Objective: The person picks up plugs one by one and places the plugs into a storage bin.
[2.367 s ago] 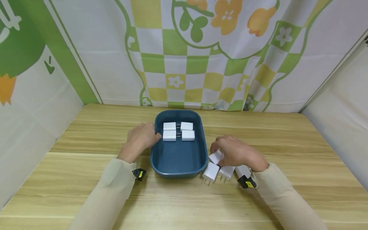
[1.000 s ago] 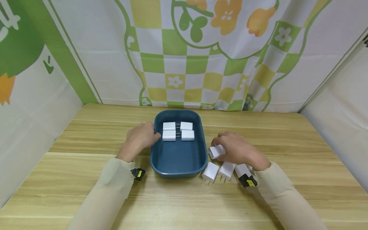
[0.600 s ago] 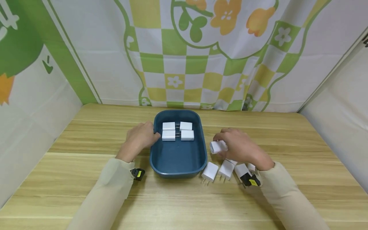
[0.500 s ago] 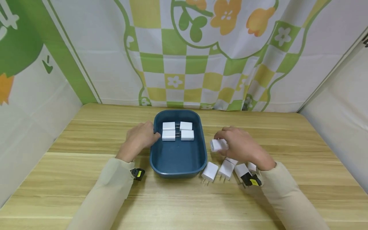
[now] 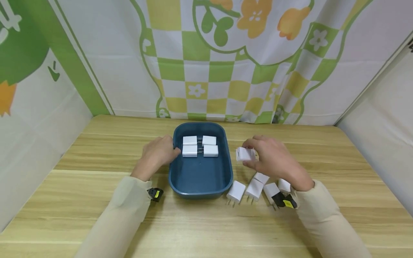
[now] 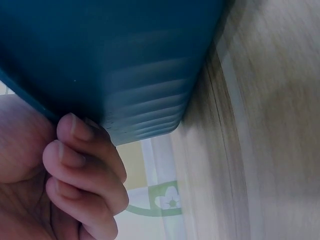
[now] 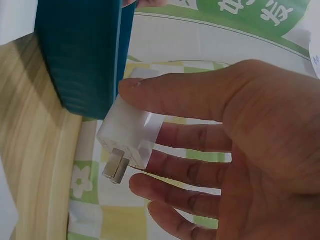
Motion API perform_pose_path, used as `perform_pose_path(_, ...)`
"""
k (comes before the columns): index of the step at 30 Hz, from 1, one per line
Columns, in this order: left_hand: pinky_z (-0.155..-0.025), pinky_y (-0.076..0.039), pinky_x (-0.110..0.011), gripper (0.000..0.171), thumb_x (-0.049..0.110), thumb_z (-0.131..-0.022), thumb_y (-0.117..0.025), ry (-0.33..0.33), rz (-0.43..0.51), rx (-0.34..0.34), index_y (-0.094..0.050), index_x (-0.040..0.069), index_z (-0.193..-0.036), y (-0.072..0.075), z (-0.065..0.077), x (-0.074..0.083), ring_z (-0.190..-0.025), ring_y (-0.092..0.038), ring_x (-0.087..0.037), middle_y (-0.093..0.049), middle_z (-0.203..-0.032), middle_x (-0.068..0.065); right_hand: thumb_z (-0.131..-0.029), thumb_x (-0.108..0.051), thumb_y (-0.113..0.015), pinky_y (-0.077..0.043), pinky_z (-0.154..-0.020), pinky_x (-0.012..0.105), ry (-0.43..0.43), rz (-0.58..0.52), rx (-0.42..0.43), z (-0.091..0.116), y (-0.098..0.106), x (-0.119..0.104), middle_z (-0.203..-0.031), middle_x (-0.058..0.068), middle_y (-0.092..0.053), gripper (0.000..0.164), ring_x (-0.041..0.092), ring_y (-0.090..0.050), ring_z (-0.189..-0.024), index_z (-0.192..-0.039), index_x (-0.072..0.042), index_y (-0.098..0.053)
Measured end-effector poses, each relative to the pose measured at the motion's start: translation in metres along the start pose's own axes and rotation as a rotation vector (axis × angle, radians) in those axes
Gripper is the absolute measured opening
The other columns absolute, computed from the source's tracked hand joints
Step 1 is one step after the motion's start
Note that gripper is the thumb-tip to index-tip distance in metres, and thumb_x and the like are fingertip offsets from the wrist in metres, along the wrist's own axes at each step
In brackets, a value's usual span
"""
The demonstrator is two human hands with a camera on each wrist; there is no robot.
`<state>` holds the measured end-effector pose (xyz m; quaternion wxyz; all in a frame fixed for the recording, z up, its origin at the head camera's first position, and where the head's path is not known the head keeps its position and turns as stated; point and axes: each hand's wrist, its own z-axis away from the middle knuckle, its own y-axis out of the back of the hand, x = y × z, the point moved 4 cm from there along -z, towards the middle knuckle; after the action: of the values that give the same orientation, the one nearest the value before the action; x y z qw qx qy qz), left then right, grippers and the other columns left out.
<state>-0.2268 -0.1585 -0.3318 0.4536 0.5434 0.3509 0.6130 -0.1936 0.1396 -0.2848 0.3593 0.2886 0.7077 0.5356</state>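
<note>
The left grip [image 5: 158, 153] pinches the blue bin [image 5: 200, 177] by its left rim. Just right of that grip, four white chargers [image 5: 189, 151] lie inside, paired prong to prong. Beyond the bin, the right grip [image 5: 274, 157] pinches a fifth charger [image 5: 246, 154] between thumb and fingers; nearer the person than this grip, loose chargers [image 5: 254, 189] lie on the table [image 5: 80, 157].

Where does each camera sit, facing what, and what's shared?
Head: on the head, looking forward and down at the blue bin; left hand, right hand, sleeves show.
Left wrist: on that wrist, facing the bin's outer wall; left hand shows.
Right wrist: on that wrist, facing the held white plug; right hand shows, left hand barely.
Head and right wrist share plug and bin.
</note>
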Motion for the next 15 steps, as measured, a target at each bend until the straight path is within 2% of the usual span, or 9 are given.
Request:
perform_pose_path(7, -0.048, -0.038, -0.030, 0.033, 0.024, -0.099, -0.057, -0.005, 0.006, 0.001, -0.062, 0.006, -0.072, 0.000, -0.001, 0.000, -0.054, -0.050, -0.018, -0.051, -0.060, -0.004, -0.084, -0.028, -0.084, -0.049, -0.065, 0.040, 0.006, -0.019, 0.034, -0.006, 0.010, -0.012, -0.105, 0.003, -0.067, 0.040, 0.024, -0.063, -0.089, -0.117, -0.010, -0.069)
perform_pose_path(15, -0.050, -0.039, -0.033, 0.031, 0.025, -0.097, -0.058, -0.012, -0.006, 0.018, -0.058, 0.008, -0.070, 0.002, -0.001, -0.001, -0.056, -0.050, -0.020, -0.051, -0.062, -0.004, -0.084, -0.031, -0.084, -0.048, -0.071, 0.038, 0.035, -0.017, 0.039, -0.021, 0.019, -0.034, -0.106, 0.000, -0.065, 0.042, 0.019, -0.060, -0.091, -0.119, -0.013, -0.069)
